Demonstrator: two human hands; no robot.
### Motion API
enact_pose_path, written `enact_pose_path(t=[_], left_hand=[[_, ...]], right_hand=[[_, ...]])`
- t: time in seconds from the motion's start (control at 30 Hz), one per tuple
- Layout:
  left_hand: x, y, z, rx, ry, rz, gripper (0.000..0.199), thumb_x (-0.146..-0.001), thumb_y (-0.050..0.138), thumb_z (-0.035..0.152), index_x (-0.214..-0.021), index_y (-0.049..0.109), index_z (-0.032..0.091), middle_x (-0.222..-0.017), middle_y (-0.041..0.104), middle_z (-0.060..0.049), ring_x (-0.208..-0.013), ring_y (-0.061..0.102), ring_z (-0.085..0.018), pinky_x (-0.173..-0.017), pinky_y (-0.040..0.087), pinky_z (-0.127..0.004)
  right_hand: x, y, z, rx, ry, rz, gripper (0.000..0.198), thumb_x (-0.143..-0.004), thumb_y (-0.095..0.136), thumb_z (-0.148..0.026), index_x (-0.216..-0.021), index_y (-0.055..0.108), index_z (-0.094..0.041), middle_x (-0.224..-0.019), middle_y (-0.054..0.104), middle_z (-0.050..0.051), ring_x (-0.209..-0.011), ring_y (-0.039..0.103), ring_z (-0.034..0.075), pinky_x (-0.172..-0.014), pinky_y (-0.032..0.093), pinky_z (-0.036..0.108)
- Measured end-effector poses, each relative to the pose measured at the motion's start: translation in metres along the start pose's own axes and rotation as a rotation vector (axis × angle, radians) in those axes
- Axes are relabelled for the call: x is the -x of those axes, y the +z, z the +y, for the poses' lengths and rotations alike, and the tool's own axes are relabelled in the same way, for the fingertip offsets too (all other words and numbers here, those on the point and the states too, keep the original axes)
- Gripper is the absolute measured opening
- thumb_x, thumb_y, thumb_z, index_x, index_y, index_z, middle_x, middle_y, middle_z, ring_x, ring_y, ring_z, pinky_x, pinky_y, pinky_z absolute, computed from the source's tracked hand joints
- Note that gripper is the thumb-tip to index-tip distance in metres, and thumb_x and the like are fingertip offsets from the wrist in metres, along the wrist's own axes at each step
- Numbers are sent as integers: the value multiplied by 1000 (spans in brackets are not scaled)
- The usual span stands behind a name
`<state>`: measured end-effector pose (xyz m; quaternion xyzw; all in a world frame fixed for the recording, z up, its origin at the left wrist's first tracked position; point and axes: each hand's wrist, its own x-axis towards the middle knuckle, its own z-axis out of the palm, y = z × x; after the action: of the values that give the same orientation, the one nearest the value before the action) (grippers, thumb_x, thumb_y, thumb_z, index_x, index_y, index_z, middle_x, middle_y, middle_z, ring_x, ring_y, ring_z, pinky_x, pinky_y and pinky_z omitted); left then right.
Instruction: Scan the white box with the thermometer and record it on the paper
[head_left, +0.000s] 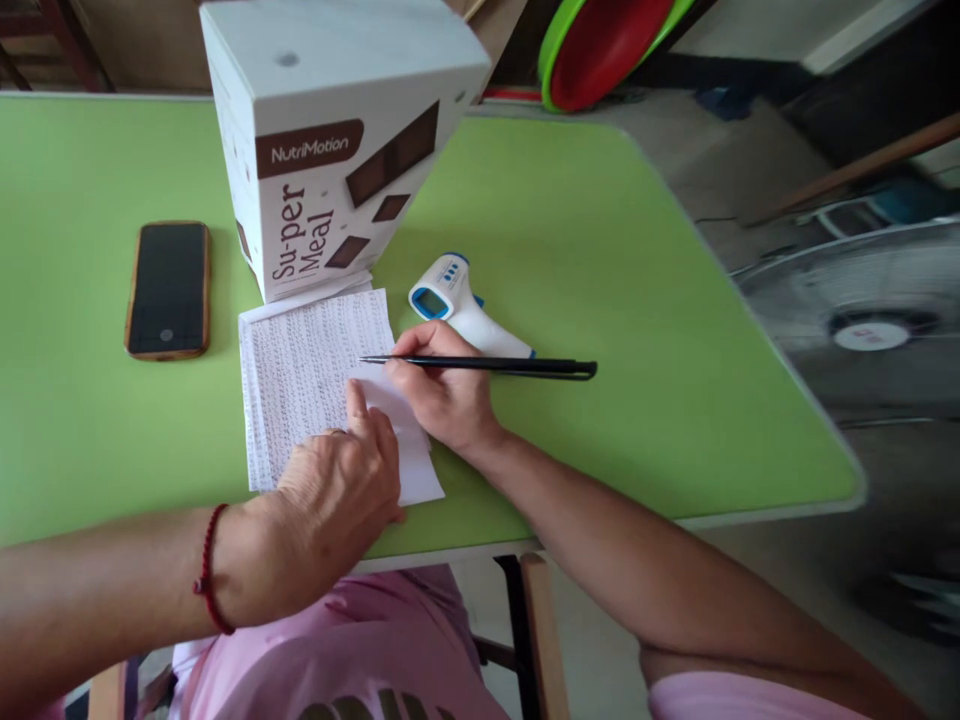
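Observation:
A black pen (517,367) is pinched in my right hand (450,395), its tip just over the paper and its body pointing right. My left hand (341,485) lies on the paper, its index finger stretched out to a spot close below the pen tip. Its other fingers are bent, and the thumb is mostly hidden. The small stack of paper sheets (307,370) is covered in dense rows of handwriting, with a blank area at the lower right. A white and blue infrared thermometer (465,305) lies just beyond my right hand.
A tall white NutriMotion box (330,160) stands at the papers' far edge. To the left, a phone (169,290) in a brown case lies on the green table (637,330). Beyond the table are a fan (862,320) at right and red and green basins (607,45) at the back.

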<state>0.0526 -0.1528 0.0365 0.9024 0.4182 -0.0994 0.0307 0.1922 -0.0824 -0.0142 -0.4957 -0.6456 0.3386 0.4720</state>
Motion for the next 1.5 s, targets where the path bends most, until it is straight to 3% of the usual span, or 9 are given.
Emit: enact_pose_path(t=[0.1, 0.27, 0.4, 0.7, 1.0, 1.13, 1.27, 1.5], left_hand=[[0, -9, -1, -25, 52, -49, 51, -93, 44, 39, -130, 53, 4, -139, 45, -30, -64, 61, -20, -43, 34, -30], [2, -15, -2, -102, 101, -83, 43, -91, 40, 18, -129, 55, 6, -136, 50, -27, -71, 63, -22, -45, 34, -30], [3, -13, -2, -100, 90, -65, 46, -88, 37, 13, -131, 53, 5, -136, 49, -27, -71, 63, -22, -44, 34, -31], [-2, -10, -3, -16, 65, -78, 49, -93, 45, 36, -131, 53, 5, -135, 51, -28, -74, 64, -24, -47, 34, -31], [-1, -6, -2, -48, 76, -23, 53, -93, 46, 37, -129, 53, -2, -135, 48, -33, -77, 65, -26, -45, 30, -31], [0, -8, -2, -33, 51, -38, 50, -93, 44, 35, -133, 52, 6, -134, 51, -29, -79, 64, -26, -47, 33, -31], [0, -6, -2, -25, 55, -59, 51, -93, 45, 37, -133, 52, 6, -135, 51, -29, -75, 63, -24, -47, 33, -31], [-1, 2, 0, -45, 46, 32, 57, -91, 49, 38, -132, 50, -1, -134, 49, -33, -74, 64, -26, -44, 29, -32]], right_hand=[[0, -1, 2, -22, -8, -9, 3, -74, 53, -23, -72, 52, -22, -56, 50, -6, -48, 43, 8, -46, 38, 24], [3, 0, 2, 53, -48, -28, 3, -72, 57, -23, -73, 54, -22, -58, 55, -5, -49, 45, 9, -47, 39, 25], [3, 2, 3, 119, -116, -16, 9, -73, 57, -22, -66, 52, -23, -55, 55, -5, -48, 45, 9, -47, 39, 25], [3, 1, 2, 196, -142, -66, 11, -76, 57, -23, -67, 51, -23, -55, 56, -5, -51, 48, 10, -50, 41, 25], [3, 1, 2, 191, -156, -91, 11, -76, 56, -22, -67, 50, -23, -55, 56, -5, -49, 46, 9, -48, 39, 24], [2, 1, 1, 173, -140, -111, 11, -76, 57, -22, -67, 49, -23, -56, 56, -5, -50, 46, 9, -50, 40, 24], [3, 0, 1, 188, -145, -117, 12, -76, 56, -22, -67, 49, -23, -55, 55, -5, -50, 46, 10, -50, 40, 24], [2, 0, 1, 179, -177, -117, 12, -76, 56, -20, -67, 49, -23, -55, 55, -6, -49, 46, 9, -49, 39, 24]])
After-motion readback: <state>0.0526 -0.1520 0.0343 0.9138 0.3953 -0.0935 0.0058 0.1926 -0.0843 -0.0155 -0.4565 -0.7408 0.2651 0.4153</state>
